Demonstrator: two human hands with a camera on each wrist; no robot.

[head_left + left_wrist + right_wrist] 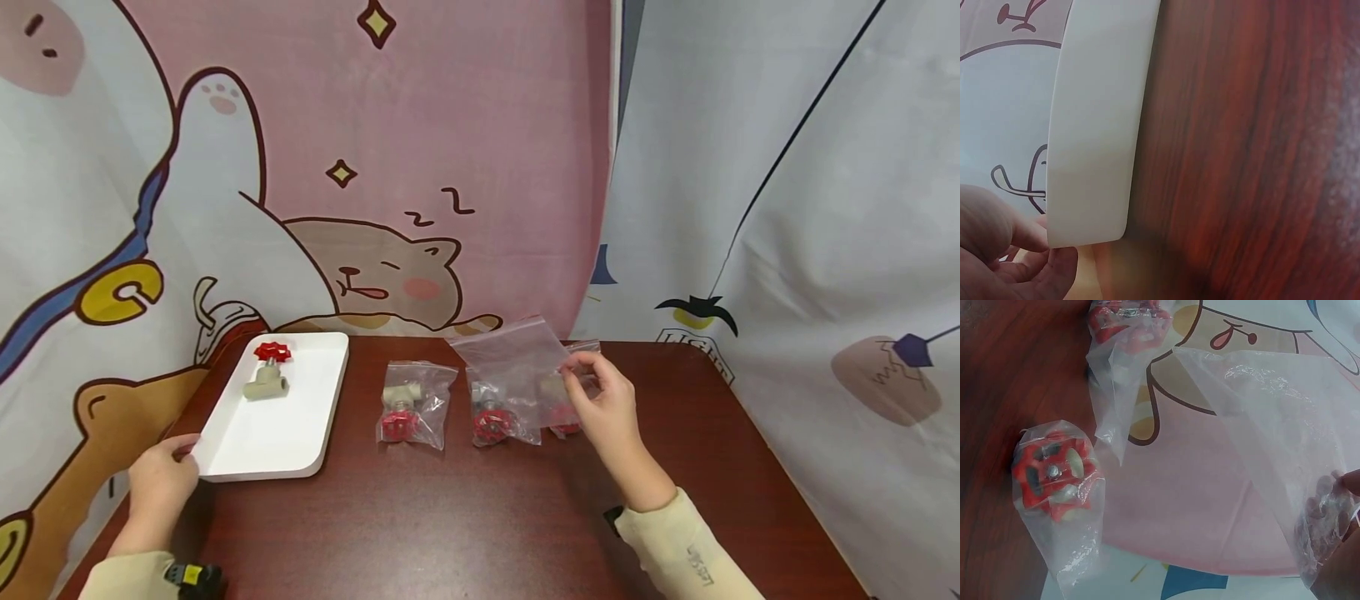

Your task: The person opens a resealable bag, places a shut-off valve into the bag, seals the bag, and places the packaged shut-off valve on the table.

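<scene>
At the left stands a white tray (255, 442) with a bare valve (266, 382) in it, beige-bodied with a red handwheel. My left hand (161, 483) pinches the tray's near left corner between thumb and fingers; the left wrist view shows this hand (1013, 250) at the end of the tray wall (1097, 125). My right hand (606, 398) pinches the edge of a clear zip bag (517, 354), held raised above the table with nothing visible inside. Behind that bag lie a bagged valve (492, 423) and another bagged valve (562, 429), partly hidden.
A further bagged valve (401, 421) lies between the tray and the held bag. Everything rests on a dark red-brown wooden table (420, 533). A printed cloth (480, 150) hangs along the table's far edge, and a pale curtain (795, 208) hangs at the right.
</scene>
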